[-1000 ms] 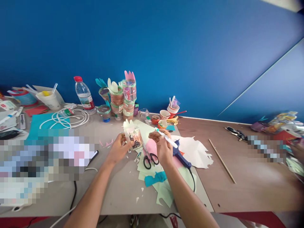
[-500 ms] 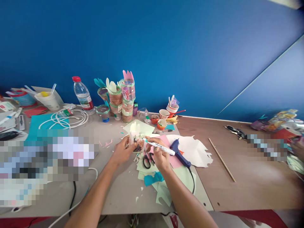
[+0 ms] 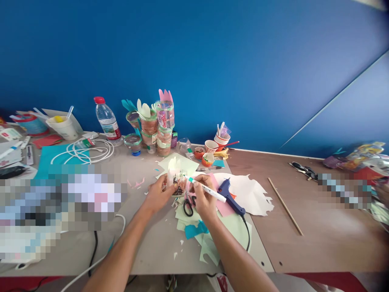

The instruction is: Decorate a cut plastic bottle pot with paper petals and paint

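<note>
My left hand [image 3: 160, 194] is wrapped round a small clear cup [image 3: 179, 187] with dark markings on its side and pale paper petals rising from its top. Between the fingers of my right hand [image 3: 206, 199] is a white marker [image 3: 212, 192] with a teal end, slanting toward the cup's right side. Just below the cup lie scissors with black handles [image 3: 188, 207]. To the right of my right hand rests a blue glue gun [image 3: 230, 197], partly over pink and white paper.
Several decorated plastic cups [image 3: 148, 132] are stacked by the wall, beside a water bottle [image 3: 107, 121]. Paper cups [image 3: 210, 146] stand behind the work. Pale green scraps [image 3: 209, 248], a wooden stick [image 3: 285, 206] and a coiled white cable [image 3: 82, 151] lie on the table.
The marker has drawn slightly back from the cup, and my right fingers have shifted up along it. My left hand still holds the cup. The view has moved a little.
</note>
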Available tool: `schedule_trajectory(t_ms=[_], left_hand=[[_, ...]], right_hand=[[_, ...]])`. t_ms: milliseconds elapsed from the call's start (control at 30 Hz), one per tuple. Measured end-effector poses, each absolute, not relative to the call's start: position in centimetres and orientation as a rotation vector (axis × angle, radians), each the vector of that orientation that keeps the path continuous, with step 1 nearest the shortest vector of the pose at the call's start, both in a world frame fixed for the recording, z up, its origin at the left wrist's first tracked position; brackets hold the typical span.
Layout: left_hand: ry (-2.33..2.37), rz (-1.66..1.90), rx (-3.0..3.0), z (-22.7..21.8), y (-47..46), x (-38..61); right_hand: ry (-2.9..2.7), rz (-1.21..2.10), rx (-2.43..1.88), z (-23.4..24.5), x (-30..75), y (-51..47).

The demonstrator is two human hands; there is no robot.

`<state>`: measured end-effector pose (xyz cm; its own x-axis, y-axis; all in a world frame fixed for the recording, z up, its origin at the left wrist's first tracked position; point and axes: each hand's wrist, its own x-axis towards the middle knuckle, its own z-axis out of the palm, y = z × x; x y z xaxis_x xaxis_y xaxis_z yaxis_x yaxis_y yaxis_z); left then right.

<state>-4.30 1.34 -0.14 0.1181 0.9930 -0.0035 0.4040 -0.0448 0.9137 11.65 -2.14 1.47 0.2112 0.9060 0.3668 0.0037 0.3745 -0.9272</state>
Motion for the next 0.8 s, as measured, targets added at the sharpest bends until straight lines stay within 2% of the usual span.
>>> schedule_trajectory(t_ms=[267, 800], left_hand=[[1.418, 0.903, 1.585, 0.0, 1.4, -4.2], [1.552, 0.828, 1.689, 0.2, 1.1, -3.9]], right_hand=[[-1.229, 0.907, -0.953, 1.2, 12.0, -2.0], [-1.381, 0.781, -1.063, 0.5, 11.6, -1.7]])
